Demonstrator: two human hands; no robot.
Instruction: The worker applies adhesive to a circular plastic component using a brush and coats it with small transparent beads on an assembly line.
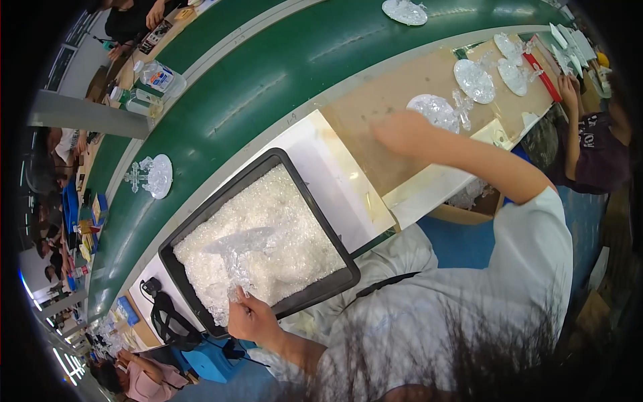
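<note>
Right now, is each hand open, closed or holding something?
Left hand: closed, holding a clear plastic piece.
Right hand: blurred; whether it is open or closed cannot be told.

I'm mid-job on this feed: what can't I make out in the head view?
All in the head view:
- Right hand: motion blur hides its fingers and whether it holds anything.
- Clear plastic piece in the left hand: the fingers cover its gripped end, and its outline blends into the clear granules.
- Clear disc: the right hand and forearm hide its lower edge.
- Cardboard box: the table above hides part of its contents.
</note>
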